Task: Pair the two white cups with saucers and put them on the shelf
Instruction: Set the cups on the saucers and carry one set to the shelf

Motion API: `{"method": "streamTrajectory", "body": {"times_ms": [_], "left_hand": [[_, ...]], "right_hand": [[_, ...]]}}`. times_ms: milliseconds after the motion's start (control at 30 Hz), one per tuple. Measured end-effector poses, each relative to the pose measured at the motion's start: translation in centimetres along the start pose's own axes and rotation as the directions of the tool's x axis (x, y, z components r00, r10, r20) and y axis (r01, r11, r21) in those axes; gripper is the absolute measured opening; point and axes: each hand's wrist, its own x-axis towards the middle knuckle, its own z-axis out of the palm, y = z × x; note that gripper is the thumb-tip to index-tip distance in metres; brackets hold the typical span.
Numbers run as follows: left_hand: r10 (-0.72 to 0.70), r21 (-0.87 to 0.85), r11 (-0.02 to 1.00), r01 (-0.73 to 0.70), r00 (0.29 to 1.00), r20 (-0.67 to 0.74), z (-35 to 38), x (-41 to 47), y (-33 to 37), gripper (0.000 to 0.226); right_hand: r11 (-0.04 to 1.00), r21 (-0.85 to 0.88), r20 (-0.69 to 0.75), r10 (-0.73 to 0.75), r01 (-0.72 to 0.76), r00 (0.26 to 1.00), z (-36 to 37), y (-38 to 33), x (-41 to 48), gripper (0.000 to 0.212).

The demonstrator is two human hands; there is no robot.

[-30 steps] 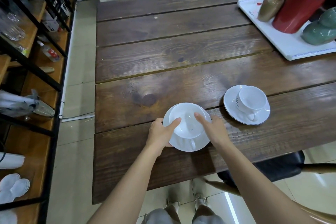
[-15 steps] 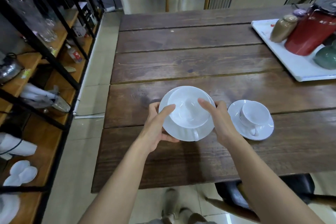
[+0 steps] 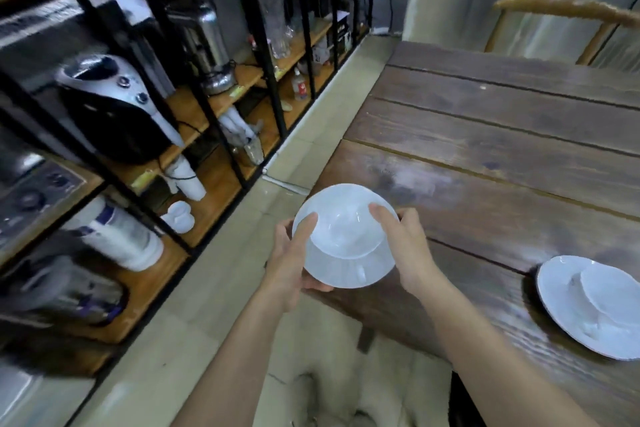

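- Head view, blurred: both my hands are up in front of me, clamped on one white cup [image 3: 347, 231] and its saucer [image 3: 349, 269].
- Left hand [image 3: 294, 262] grips the saucer's left edge, thumb over the cup rim, fingers underneath.
- Right hand [image 3: 408, 248] grips the right edge the same way, thumb on the cup rim.
- Hands sit apart, with the crockery between them.
- Cup sits in the saucer, handle facing back toward me; the pair is off the table [image 3: 485, 163], over its near-left corner.
- Second cup [image 3: 613, 291] sits on the second saucer [image 3: 568, 308], resting on the table well to the right of my right hand, partly cut by the frame edge.
- Shelf [image 3: 214, 180], black frame with wooden boards, stands to the left of my left hand, across a strip of tiled floor [image 3: 194, 315].
- Shelf boards hold appliances, glassware and white items; too blurred to name most of them.
- Wooden chair [image 3: 568, 15] stands beyond the far end of the table.
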Motion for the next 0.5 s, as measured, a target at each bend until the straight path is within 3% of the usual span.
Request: {"method": "streamTrajectory", "body": {"times_ms": [100,267,433,500], "left_hand": [[0.014,-0.073,0.997,-0.023,0.993,-0.117,-4.9,-1.3,0.8,0.059],[0.085,-0.189,0.970,-0.153,0.942,-0.324,-14.1,-4.0,1.7,0.039],[0.112,-0.206,0.951,-0.229,0.880,-0.461,-24.5,-6.9,2.0,0.045],[0.109,-0.228,0.938,-0.262,0.845,-0.524,-28.6,-8.1,1.9,0.034]], "right_hand": [[0.998,-0.033,0.125,-0.044,0.048,0.991,5.2,-1.4,-1.2,0.045],[0.987,-0.085,0.317,-0.103,0.137,0.943,15.0,-3.6,-4.0,0.064],[0.969,-0.129,0.495,-0.122,0.212,0.860,25.6,-4.0,-8.1,0.054],[0.961,-0.143,0.553,-0.120,0.236,0.825,30.1,-3.8,-9.9,0.054]]}}
